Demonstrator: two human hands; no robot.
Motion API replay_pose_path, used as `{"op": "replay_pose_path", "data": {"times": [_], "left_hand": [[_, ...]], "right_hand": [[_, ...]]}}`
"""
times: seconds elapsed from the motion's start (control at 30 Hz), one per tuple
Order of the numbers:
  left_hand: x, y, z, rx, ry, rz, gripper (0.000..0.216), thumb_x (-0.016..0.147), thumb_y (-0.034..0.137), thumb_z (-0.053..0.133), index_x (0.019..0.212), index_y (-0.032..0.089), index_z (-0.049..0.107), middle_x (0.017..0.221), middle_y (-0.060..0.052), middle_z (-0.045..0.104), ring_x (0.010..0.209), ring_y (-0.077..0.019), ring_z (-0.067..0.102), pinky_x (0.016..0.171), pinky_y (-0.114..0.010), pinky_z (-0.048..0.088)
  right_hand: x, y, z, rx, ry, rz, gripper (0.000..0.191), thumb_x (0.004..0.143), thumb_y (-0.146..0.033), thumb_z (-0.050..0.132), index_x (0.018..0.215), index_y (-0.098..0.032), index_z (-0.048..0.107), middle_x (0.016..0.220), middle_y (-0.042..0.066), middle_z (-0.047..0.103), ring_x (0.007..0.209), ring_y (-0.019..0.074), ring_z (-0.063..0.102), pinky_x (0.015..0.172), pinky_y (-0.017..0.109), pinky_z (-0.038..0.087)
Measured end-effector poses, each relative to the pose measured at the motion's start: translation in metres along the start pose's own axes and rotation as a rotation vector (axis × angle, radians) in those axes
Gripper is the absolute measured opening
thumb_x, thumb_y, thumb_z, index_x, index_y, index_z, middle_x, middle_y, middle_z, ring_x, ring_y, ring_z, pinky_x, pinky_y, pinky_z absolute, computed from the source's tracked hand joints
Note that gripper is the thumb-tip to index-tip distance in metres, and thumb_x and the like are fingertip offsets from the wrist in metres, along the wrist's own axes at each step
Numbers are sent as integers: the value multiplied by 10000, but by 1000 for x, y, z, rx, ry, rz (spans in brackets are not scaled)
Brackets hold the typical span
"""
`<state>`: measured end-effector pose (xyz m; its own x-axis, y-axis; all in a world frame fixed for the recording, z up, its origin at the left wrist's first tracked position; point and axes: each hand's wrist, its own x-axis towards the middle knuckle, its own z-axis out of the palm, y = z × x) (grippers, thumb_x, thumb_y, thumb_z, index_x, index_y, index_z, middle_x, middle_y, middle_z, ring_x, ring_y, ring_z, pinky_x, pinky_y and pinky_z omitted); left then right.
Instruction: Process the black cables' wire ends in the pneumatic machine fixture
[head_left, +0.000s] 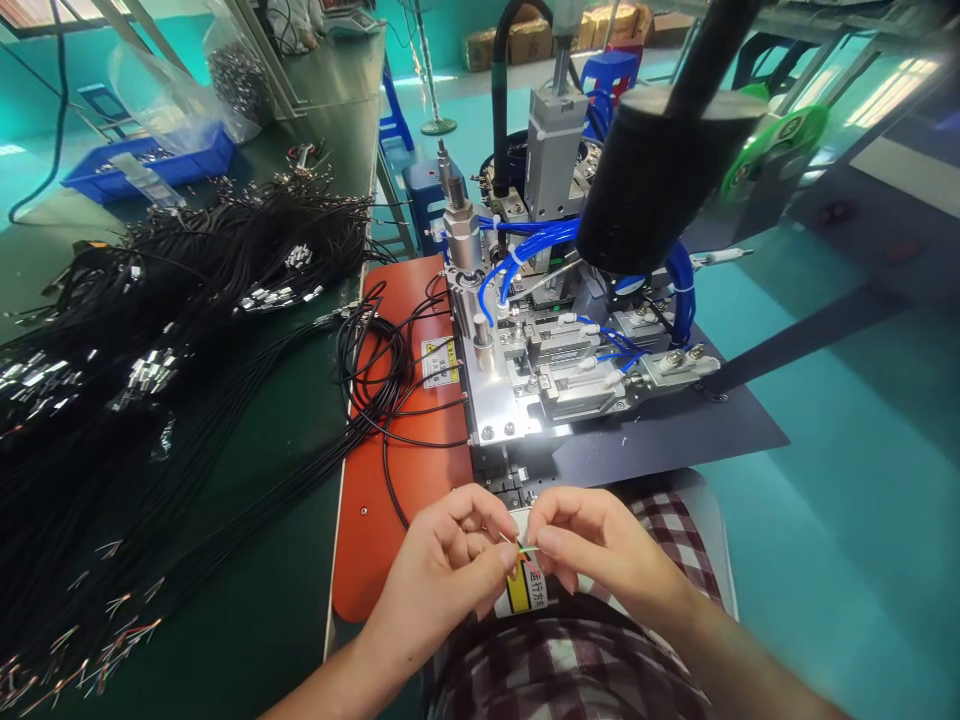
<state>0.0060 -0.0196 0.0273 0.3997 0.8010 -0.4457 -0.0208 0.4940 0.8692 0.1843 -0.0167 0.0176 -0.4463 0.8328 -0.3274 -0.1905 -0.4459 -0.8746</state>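
Note:
My left hand [450, 565] and my right hand [592, 545] meet close to my body, in front of a small metal machine [555, 340]. Both pinch the stripped end of a thin black cable, where fine coloured wires [517, 547] fan out between the fingertips. The black cable [390, 470] runs from my left hand in loops across an orange panel [375, 500]. Below my fingers is a yellow and white label [525, 590] on the machine's front edge.
A big heap of black cables with metal plugs [165, 330] covers the green bench on the left. A blue tray [150, 165] and a clear bag of metal parts [236, 80] stand behind it. Blue air hoses [517, 260] and a black cylinder [660, 180] rise over the machine.

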Motion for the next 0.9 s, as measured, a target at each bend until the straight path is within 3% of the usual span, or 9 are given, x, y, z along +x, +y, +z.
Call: {"op": "replay_pose_path", "data": {"times": [0.3,0.43,0.7,0.9], "left_hand": [[-1,-2,-2,-7,-40,13,182,817,301,637,854,164,524,505,77,486,386,-21,385,432,-145,264],[0,3,-1,30,-69,-36,186,803,280,645,880,157,529,580,58,524,392,-26,428,421,-147,278],[-1,14,3,152,-94,-123,137,794,257,612,756,125,603,516,51,505,416,-50,463,433,-158,306],[1,5,5,81,55,-41,138,791,261,609,724,142,595,450,73,465,378,-45,402,401,-153,297]], "right_hand": [[-4,4,0,-104,-27,-23,258,849,-376,592,714,-161,545,610,-33,517,487,74,425,474,211,343],[-6,6,-2,-282,9,-120,213,912,-313,504,748,-178,516,668,-35,469,534,85,414,511,223,346],[-1,-1,-11,-513,-82,-329,178,919,-224,450,763,-179,523,718,3,505,661,140,453,615,266,379],[0,5,-4,-295,94,-166,175,907,-272,495,762,-187,542,670,-18,496,541,109,424,505,237,360]]}}
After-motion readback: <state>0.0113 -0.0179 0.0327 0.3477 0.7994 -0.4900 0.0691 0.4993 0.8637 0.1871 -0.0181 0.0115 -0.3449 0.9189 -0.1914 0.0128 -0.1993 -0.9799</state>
